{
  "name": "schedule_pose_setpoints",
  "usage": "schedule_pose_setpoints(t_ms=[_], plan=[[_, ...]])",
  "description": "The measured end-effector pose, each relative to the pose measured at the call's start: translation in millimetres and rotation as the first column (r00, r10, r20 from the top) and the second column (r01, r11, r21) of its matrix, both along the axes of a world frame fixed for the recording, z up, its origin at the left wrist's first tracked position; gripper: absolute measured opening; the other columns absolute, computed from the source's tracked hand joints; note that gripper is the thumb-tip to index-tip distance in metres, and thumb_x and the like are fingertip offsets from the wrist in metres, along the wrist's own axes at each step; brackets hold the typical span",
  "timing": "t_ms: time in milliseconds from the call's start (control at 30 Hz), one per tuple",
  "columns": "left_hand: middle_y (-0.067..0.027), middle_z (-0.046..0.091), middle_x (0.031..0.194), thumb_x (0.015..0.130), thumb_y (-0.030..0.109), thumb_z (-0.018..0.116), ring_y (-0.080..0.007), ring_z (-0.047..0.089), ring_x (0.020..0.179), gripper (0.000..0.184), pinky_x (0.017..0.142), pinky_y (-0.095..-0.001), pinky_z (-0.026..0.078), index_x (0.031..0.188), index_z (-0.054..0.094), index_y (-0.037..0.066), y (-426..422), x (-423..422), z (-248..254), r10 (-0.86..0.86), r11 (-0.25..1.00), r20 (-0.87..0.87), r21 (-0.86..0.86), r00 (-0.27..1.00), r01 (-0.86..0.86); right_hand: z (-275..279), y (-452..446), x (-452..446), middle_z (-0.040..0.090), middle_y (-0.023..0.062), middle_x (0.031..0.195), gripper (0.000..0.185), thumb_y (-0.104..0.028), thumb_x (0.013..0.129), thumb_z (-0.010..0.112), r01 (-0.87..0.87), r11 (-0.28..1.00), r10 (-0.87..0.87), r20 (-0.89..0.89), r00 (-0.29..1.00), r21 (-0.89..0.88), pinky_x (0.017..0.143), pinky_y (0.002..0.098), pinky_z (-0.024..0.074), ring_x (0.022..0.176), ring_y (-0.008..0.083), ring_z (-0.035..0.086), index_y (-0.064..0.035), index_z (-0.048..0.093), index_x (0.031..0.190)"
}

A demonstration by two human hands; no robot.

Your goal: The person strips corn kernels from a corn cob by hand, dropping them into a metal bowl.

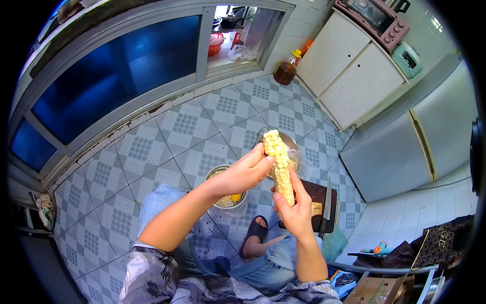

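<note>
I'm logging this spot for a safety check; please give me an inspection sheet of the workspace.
Surface: tile floor, patterned in grey and blue.
Job's things: corn cob, paler toward its lower end; metal bowl holding kernels; larger metal vessel, partly hidden.
Clutter: knife lying on a dark board.
Hands: left hand and right hand both hold the corn cob.
Cables: thin dark line by the fridge, probably a cord.
Surroundings: white cabinet, bottle of dark liquid, framed glass panels.

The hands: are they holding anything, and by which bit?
The left hand holds the corn cob by its upper half; the right hand grips its lower end.
</note>
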State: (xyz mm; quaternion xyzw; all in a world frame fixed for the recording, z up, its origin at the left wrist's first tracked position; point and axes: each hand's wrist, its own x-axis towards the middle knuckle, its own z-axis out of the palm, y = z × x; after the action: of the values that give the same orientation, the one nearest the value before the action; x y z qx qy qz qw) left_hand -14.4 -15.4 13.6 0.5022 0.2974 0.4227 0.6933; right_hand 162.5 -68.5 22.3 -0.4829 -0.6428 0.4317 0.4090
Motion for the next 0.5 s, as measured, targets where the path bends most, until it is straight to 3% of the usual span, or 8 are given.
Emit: schedule_pose_setpoints(t_ms=[100, 200, 267, 400, 433, 500], plan=[[0.0026, 0.041, 0.076, 0.099, 0.024, 0.039, -0.0037, 0.034, 0.060, 0.025, 0.052, -0.0192, 0.031, 0.118, 0.039, 0.008, -1.1, -1.3, 2.3, -0.014, 0.998, -0.002, 0.054, 1.000, 0.014, 5.1, -2.8, -2.0, 0.058, 0.0132, 0.117, 0.061, 0.001, 0.082, 0.056, -0.002, 1.000, 0.002, -0.012, 1.000, -0.020, 0.077, 0.0249, 0.0475, 0.090, 0.0132, 0.057, 0.0014, 0.035, 0.139], [0.0017, 0.043, 0.079, 0.098, 0.020, 0.039, -0.0042, 0.037, 0.065, 0.026, 0.056, -0.0201, 0.034, 0.119, 0.040, 0.006, -1.2, 1.9, 1.4, 0.074, 0.982, -0.134, 0.181, 0.988, -0.049, 9.7, -4.4, -5.4, 0.058, 0.0160, 0.117, 0.062, 0.001, 0.080, 0.057, 0.023, 0.989, -0.031, -0.053, 0.998, -0.147, 0.086, 0.0293, 0.0460, 0.100, 0.0185, 0.058, 0.0018, 0.036, 0.138], [0.0011, 0.045, 0.082, 0.095, 0.015, 0.039, -0.0044, 0.040, 0.069, 0.026, 0.059, -0.0202, 0.036, 0.119, 0.041, 0.005, 1.5, 11.4, -7.5, 0.174, 0.963, -0.090, 0.223, 0.981, -0.150, -5.5, 0.6, -3.0, 0.058, 0.0200, 0.117, 0.062, 0.001, 0.078, 0.058, 0.003, 0.984, -0.026, 0.127, 0.992, 0.177, 0.087, 0.0320, 0.0462, 0.103, 0.0236, 0.060, 0.0022, 0.037, 0.137], [-0.0004, 0.047, 0.082, 0.089, 0.008, 0.039, -0.0041, 0.041, 0.065, 0.027, 0.055, -0.0197, 0.035, 0.115, 0.044, 0.005, 6.0, 21.6, -15.9, 0.484, 0.825, -0.140, 0.403, 0.864, -0.396, 0.8, -1.2, -10.0, 0.057, 0.0228, 0.117, 0.062, 0.001, 0.077, 0.058, 0.001, 0.955, -0.086, 0.273, 0.958, 0.297, 0.088, 0.0336, 0.0457, 0.106, 0.0275, 0.060, 0.0021, 0.038, 0.136], [-0.0012, 0.048, 0.082, 0.088, 0.008, 0.040, -0.0037, 0.040, 0.061, 0.027, 0.051, -0.0194, 0.034, 0.114, 0.044, 0.005, 4.7, 16.6, -7.1, 0.314, 0.941, -0.092, 0.164, 0.945, -0.296, -3.1, -0.4, -9.2, 0.058, 0.0215, 0.117, 0.062, 0.000, 0.077, 0.058, 0.026, 0.972, -0.077, 0.212, 0.974, 0.235, 0.087, 0.0327, 0.0458, 0.104, 0.0257, 0.060, 0.0017, 0.038, 0.136], [-0.0019, 0.049, 0.082, 0.087, 0.008, 0.040, -0.0034, 0.038, 0.057, 0.027, 0.048, -0.0191, 0.032, 0.114, 0.044, 0.005, 5.3, 7.4, 4.2, 0.147, 0.987, 0.002, -0.072, 0.989, -0.147, -3.3, 0.0, -8.4, 0.058, 0.0202, 0.117, 0.062, 0.000, 0.078, 0.058, 0.048, 0.984, -0.074, 0.150, 0.986, 0.171, 0.087, 0.0318, 0.0459, 0.102, 0.0240, 0.060, 0.0013, 0.038, 0.137]])
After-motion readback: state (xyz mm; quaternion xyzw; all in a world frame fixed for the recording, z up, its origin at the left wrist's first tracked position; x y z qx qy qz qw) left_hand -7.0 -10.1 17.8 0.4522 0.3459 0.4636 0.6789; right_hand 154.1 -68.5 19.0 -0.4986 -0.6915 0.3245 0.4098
